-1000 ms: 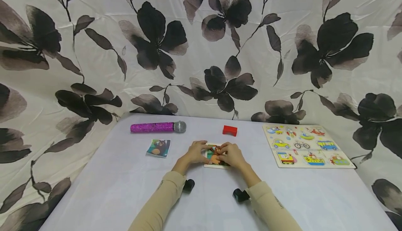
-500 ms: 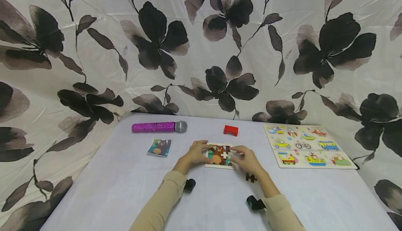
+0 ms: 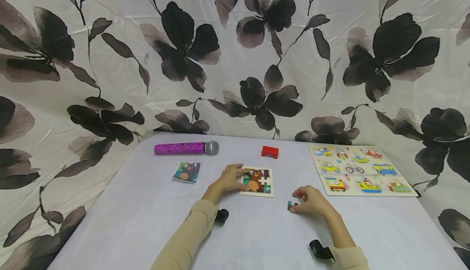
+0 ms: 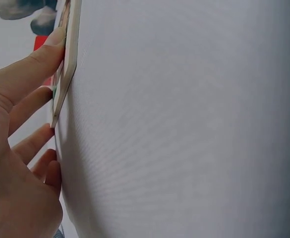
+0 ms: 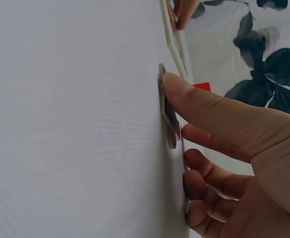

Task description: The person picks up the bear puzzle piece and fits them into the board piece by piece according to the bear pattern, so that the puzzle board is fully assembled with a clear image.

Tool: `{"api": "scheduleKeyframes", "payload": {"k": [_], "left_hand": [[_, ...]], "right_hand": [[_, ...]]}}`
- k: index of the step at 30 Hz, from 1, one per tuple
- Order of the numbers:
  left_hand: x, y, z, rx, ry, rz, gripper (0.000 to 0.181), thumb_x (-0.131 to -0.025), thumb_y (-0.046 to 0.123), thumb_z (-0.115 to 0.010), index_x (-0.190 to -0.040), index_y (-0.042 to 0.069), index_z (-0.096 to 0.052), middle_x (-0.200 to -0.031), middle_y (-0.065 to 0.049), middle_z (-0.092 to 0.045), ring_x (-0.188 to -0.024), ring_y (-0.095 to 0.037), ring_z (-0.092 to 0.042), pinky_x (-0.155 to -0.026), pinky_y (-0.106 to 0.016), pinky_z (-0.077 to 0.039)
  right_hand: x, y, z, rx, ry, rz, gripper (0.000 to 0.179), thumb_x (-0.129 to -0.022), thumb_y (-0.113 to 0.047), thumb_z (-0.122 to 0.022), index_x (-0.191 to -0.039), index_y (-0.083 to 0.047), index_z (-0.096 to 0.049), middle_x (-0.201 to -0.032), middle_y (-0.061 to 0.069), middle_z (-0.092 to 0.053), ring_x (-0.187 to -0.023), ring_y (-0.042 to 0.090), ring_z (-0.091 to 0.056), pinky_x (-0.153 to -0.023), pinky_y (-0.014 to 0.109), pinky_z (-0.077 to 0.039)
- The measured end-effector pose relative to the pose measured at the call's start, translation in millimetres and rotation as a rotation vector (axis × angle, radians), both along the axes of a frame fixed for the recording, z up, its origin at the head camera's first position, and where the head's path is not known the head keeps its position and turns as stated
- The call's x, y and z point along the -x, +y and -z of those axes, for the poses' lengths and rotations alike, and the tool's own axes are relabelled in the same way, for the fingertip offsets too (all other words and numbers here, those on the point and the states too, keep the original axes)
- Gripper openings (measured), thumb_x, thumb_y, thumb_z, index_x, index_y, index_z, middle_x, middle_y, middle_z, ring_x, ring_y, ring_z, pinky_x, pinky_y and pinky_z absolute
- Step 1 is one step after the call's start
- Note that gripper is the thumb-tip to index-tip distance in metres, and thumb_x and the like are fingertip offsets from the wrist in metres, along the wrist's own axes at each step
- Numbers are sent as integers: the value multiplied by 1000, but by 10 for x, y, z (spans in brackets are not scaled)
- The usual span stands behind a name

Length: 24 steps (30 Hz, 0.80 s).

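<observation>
A small bear jigsaw puzzle in a pale wooden tray (image 3: pixel 272 185) lies flat on the table. My left hand (image 3: pixel 229 179) holds its left side, the thumb (image 4: pixel 54 40) over the tray's near part and the other fingers toward the far edge. Dark brown patches show at the puzzle's upper right. To the right of the tray, my right hand (image 3: pixel 311 201) pinches a loose puzzle piece (image 3: pixel 291 205) between thumb and index finger. In the right wrist view the piece (image 5: pixel 163 101) stands with its edge toward the camera, its face partly under the thumb.
A bear picture card (image 3: pixel 186 172) lies left of the tray, below a purple glittery microphone (image 3: pixel 180 148). Behind the tray is a red block (image 3: pixel 269 152). A vehicle puzzle board (image 3: pixel 361 171) lies at the right. A floral cloth (image 3: pixel 235 58) hangs behind the table.
My right hand has left the puzzle and moved right and nearer, to the loose piece it now pinches. The left hand has stayed at the tray's left side.
</observation>
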<state>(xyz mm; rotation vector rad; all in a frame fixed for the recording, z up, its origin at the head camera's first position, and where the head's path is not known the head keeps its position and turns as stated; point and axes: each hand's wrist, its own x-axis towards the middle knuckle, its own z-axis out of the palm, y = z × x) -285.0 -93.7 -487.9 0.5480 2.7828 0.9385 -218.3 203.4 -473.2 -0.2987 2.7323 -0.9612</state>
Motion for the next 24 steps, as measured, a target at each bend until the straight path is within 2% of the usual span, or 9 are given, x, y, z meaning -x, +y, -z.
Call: {"api": "scheduleKeyframes", "payload": {"k": [5,9,14,17,21,24], "left_hand": [[-6,10,-18,-3,-6,2,64,-70,25,-82,-128,7,-59,-143,-18,-40,-132,-40,-30,-109,-56,-25],[1,15,-22,-6,-6,2,64,-70,24,-82,-128,7,-59,-143,-18,-40,-132,-40,-31,-109,-55,-25],[2,19,-7,-21,-27,-6,64,-70,24,-82,-128,7,-59,-144,-17,-40,-132,-38,-31,-109,-54,-25],[-5,20,1,-29,-32,-2,64,-71,24,-82,-128,6,-59,-144,-17,-39,-132,-37,-31,-110,-53,-24],[-12,17,-1,-31,-28,-2,64,-70,24,-83,-127,6,-59,-144,-17,-39,-132,-38,-31,-109,-54,-25],[-14,14,-4,-28,-31,-7,64,-70,23,-83,-127,6,-59,-144,-17,-39,-132,-38,-30,-109,-55,-24]], "right_hand": [[-10,20,33,56,59,-69,21,-68,-13,-82,-82,-4,-69,-70,-1,-52,-69,15,-44,-58,25,-37],[-17,21,37,67,97,-116,18,-69,-12,-81,-77,-4,-66,-65,-2,-50,-64,12,-43,-54,22,-35],[-53,-2,32,92,68,-90,23,-69,-9,-81,-83,-1,-64,-69,-1,-52,-65,13,-46,-56,22,-39],[-60,-9,27,122,64,-84,20,-72,-9,-80,-83,-2,-65,-67,-2,-50,-64,12,-45,-54,21,-37],[16,13,39,255,90,-78,14,-81,-10,-72,-85,1,-66,-68,2,-58,-60,9,-49,-51,19,-42],[100,30,35,420,60,4,20,-87,-11,-66,-94,8,-64,-80,11,-67,-64,9,-59,-58,19,-51]]}}
